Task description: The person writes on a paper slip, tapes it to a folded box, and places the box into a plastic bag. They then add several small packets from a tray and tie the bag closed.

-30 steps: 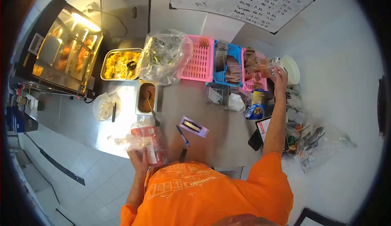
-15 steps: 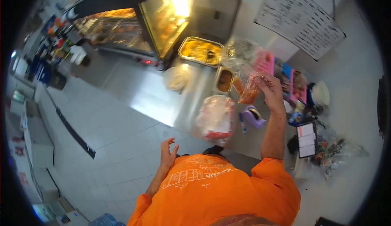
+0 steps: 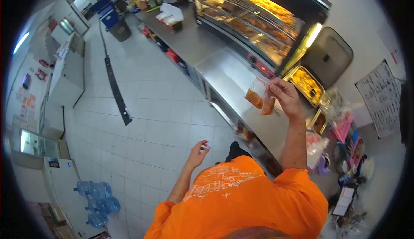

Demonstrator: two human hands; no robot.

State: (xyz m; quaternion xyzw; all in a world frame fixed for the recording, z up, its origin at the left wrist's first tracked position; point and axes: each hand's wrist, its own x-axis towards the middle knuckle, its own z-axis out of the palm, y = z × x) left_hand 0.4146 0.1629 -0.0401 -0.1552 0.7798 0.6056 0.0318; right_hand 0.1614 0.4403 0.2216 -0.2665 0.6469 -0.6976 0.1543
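Note:
Two small clear bags of orange-brown sauce hang from my right hand, pinched at their tops between thumb and fingers, above the steel counter. My left hand is over the floor beside my orange shirt, its fingers apart and nothing in it. Just right of my right hand lies a foil tray of yellow food. A smaller tray of brown food sits below it, partly behind a clear bag.
A lit glass food warmer stands on the counter. A bin is at the upper left. Blue water bottles stand at the lower left. A whiteboard hangs at the right, above pink baskets.
The view has swung left, so the warmer, trays and whiteboard sit further right. The bags, still in my right hand, are now in front of the counter's edge near the warmer. Water bottles show more fully.

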